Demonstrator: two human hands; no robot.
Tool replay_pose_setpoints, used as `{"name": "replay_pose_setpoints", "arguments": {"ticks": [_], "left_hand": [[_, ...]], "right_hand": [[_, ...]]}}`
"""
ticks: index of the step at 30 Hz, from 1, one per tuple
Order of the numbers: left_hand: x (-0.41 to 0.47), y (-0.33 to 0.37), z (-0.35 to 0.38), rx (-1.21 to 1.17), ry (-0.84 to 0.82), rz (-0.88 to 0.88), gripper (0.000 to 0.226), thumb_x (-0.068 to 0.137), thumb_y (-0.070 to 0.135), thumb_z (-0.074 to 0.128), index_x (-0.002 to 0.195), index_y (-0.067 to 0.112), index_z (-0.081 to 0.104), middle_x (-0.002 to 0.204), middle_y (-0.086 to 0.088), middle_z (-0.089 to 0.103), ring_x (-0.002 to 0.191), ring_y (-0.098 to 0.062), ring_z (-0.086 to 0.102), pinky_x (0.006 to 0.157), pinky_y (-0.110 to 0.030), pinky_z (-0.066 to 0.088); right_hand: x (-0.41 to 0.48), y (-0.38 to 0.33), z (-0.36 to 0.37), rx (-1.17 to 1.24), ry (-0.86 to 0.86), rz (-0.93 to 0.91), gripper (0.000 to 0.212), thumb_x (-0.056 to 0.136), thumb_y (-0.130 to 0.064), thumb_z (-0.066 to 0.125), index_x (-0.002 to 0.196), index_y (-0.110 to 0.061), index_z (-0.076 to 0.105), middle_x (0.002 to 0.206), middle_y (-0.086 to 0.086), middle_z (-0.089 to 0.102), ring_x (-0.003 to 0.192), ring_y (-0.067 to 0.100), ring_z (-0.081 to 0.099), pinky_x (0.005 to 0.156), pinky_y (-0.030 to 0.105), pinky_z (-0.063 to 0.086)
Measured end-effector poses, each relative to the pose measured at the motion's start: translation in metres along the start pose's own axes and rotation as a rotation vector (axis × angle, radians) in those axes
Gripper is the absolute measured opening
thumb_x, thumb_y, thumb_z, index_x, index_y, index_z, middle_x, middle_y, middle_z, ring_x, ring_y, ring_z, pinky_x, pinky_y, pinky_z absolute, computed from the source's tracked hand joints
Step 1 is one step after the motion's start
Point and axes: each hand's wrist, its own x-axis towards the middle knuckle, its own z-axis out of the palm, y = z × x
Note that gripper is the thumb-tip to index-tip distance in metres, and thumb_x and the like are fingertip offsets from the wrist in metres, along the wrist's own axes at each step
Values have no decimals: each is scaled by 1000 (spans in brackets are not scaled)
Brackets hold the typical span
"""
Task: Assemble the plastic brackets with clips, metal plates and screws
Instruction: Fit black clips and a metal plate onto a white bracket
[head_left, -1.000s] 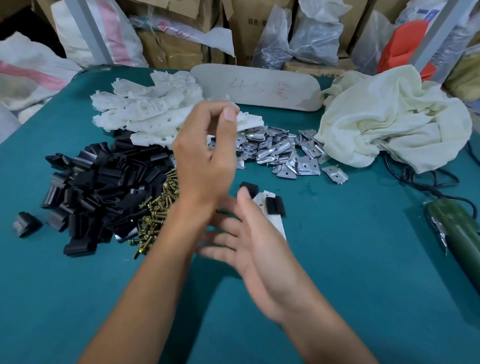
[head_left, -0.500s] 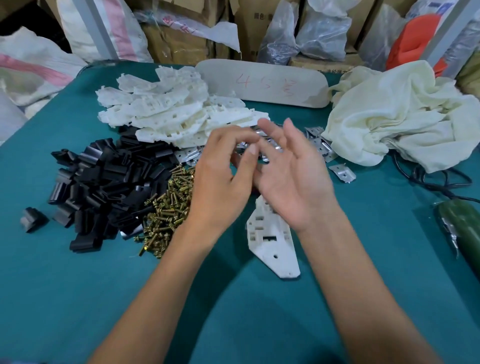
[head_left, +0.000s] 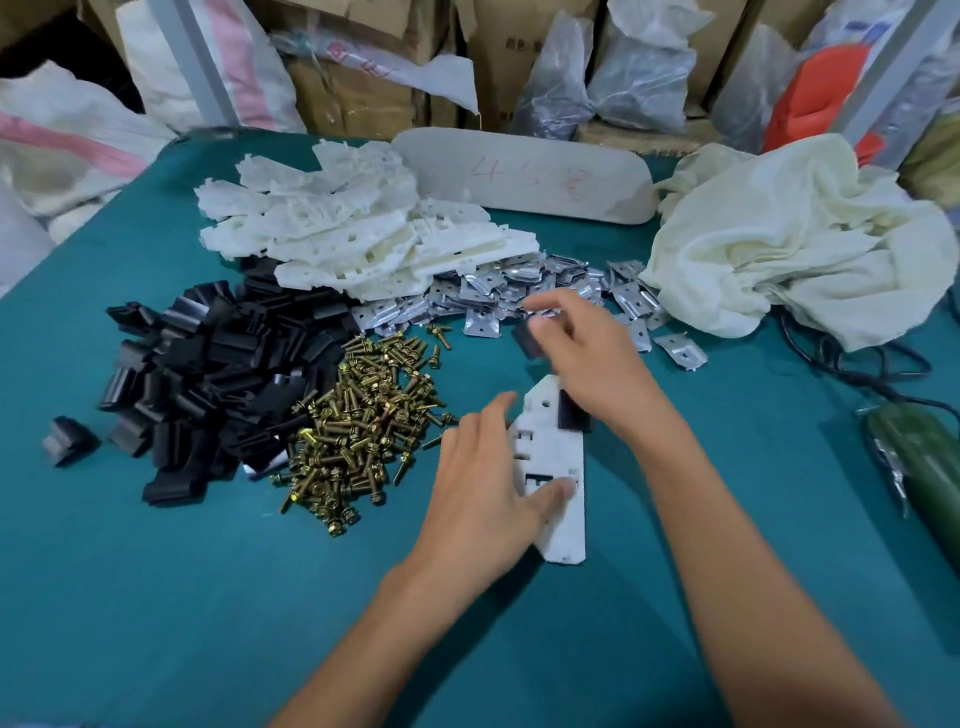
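A white plastic bracket (head_left: 563, 525) lies flat on the teal table with one black clip (head_left: 571, 413) seated near its far end. My left hand (head_left: 483, 483) rests on the bracket's left side, thumb pressed on its lower slot. My right hand (head_left: 587, 353) hovers over the bracket's far end and pinches a second black clip (head_left: 525, 335) between thumb and fingers. Behind lie the pile of white brackets (head_left: 363, 234), the heap of metal plates (head_left: 519, 291), the black clips (head_left: 208, 364) and the brass screws (head_left: 363, 421).
A crumpled cream cloth (head_left: 800, 234) fills the back right. A white board with red writing (head_left: 524, 174) stands behind the piles. A green power tool (head_left: 919, 462) and its black cable (head_left: 852, 358) lie at the right edge. Boxes and sacks crowd the background.
Both hands separated from over the metal plates. My left hand dropped onto the bracket. My right hand now holds a black clip, and one clip sits on the bracket.
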Motion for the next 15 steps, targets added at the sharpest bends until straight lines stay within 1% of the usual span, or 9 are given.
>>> {"name": "replay_pose_setpoints", "arguments": {"ticks": [1, 2, 4, 5, 7, 9, 10, 13, 15], "left_hand": [[2, 0, 1, -100, 1, -34, 89, 81, 50, 77, 149, 35, 22, 125, 22, 34, 120, 0, 33, 98, -18, 30], [3, 0, 2, -190, 9, -50, 89, 80, 43, 80, 148, 38, 24, 120, 27, 32, 116, 9, 35, 96, -10, 31], [6, 3, 2, -318, 18, -65, 85, 79, 33, 82, 146, 41, 30, 116, 32, 31, 111, 20, 36, 88, 1, 32], [9, 5, 1, -357, 15, -80, 83, 79, 31, 83, 145, 41, 34, 117, 30, 33, 111, 20, 37, 88, 0, 34], [15, 6, -3, -473, -19, -127, 68, 78, 25, 84, 136, 37, 50, 120, 19, 51, 109, 9, 51, 93, -11, 44], [21, 10, -10, -684, -60, -152, 44, 82, 11, 82, 119, 24, 65, 111, 0, 71, 101, -14, 68, 93, -40, 57], [24, 12, -15, -764, -59, -153, 37, 84, 5, 79, 116, 19, 66, 106, -4, 74, 98, -20, 71, 91, -46, 58], [40, 17, -29, -925, -20, -163, 31, 89, -1, 70, 115, 13, 61, 102, -8, 73, 90, -20, 69, 81, -37, 59], [50, 18, -36, -1043, -8, -177, 31, 93, -3, 64, 120, 10, 55, 107, -9, 70, 93, -21, 67, 83, -37, 59]], "right_hand": [[-9, 3, -7, 177, 52, 24, 23, 105, -22, 52, 114, -38, 66, 77, -19, 68, 72, -6, 61, 69, 19, 47], [-18, 7, -14, 315, 110, 42, 28, 106, -20, 51, 110, -43, 67, 79, -21, 70, 72, -5, 62, 68, 16, 49], [-38, 17, -25, 448, 250, 75, 36, 107, -18, 50, 103, -48, 70, 89, -18, 74, 74, 0, 63, 67, 16, 50], [-47, 23, -30, 504, 300, 100, 37, 108, -16, 49, 102, -46, 71, 94, -13, 75, 71, 3, 60, 64, 16, 49], [-60, 36, -35, 722, 301, 176, 34, 109, -12, 45, 106, -34, 71, 100, 3, 77, 65, 8, 55, 59, 18, 47], [-69, 41, -35, 958, 212, 236, 30, 109, -10, 43, 109, -24, 70, 100, 11, 77, 63, 11, 53, 58, 20, 47], [-71, 41, -33, 1033, 168, 260, 27, 107, -12, 46, 108, -23, 70, 100, 13, 76, 63, 12, 53, 59, 21, 48], [-76, 38, -27, 1068, 65, 288, 18, 92, -19, 62, 105, -24, 74, 103, 18, 76, 64, 12, 56, 61, 23, 52], [-78, 38, -22, 1016, 15, 301, 22, 93, -15, 64, 112, -22, 72, 108, 20, 76, 66, 12, 57, 63, 23, 54]]}}
